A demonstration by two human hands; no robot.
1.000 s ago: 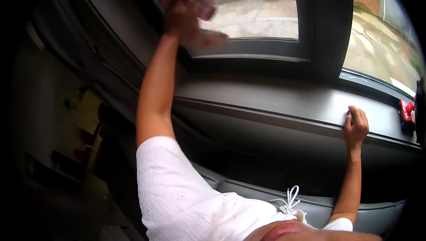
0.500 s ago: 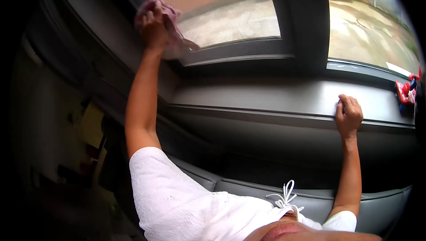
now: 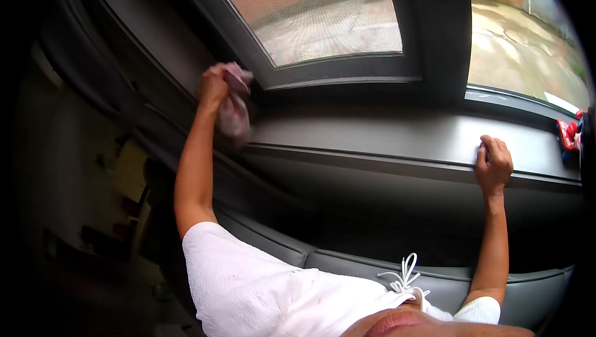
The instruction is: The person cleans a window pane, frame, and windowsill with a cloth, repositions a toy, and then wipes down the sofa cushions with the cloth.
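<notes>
My left hand (image 3: 214,85) is closed on a crumpled pinkish cloth (image 3: 234,110), slightly blurred, whose loose end hangs down. It is at the inner side of the window recess, left of the lower corner of the dark window frame (image 3: 273,77). On the grey window sill (image 3: 366,135), near its front edge, rests my right hand (image 3: 495,162) with the fingers curled in; nothing shows in them.
A mesh screen (image 3: 329,20) fills the left pane. At the sill's right end stands a red and blue toy (image 3: 568,135). A dark curtain (image 3: 87,82) hangs on the left. Below the sill runs a grey padded backrest (image 3: 366,265).
My left hand has come down with the cloth, from the side of the window frame to below its corner. My right hand stays on the sill. The view has shifted slightly.
</notes>
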